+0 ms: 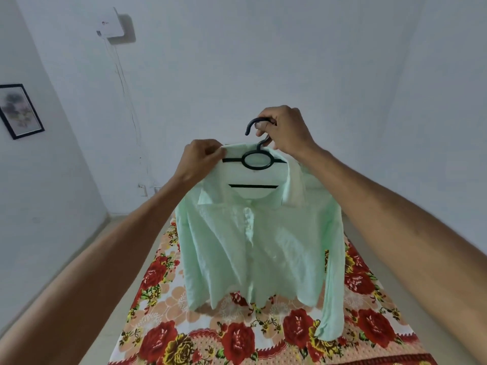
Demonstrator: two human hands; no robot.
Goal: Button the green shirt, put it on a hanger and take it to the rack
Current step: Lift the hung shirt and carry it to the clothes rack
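The pale green shirt hangs buttoned on a black plastic hanger, held up in the air above the bed. My right hand grips the hanger's hook just below its curve. My left hand pinches the shirt's collar at the left end of the hanger. One long sleeve dangles down on the right side, its cuff reaching low over the bedsheet. The shirt's hem hangs just above the sheet.
Below lies a bed with a floral sheet of red roses. White walls stand ahead and to the left. A framed picture hangs on the left wall, and a white box with a cable sits high on the far wall.
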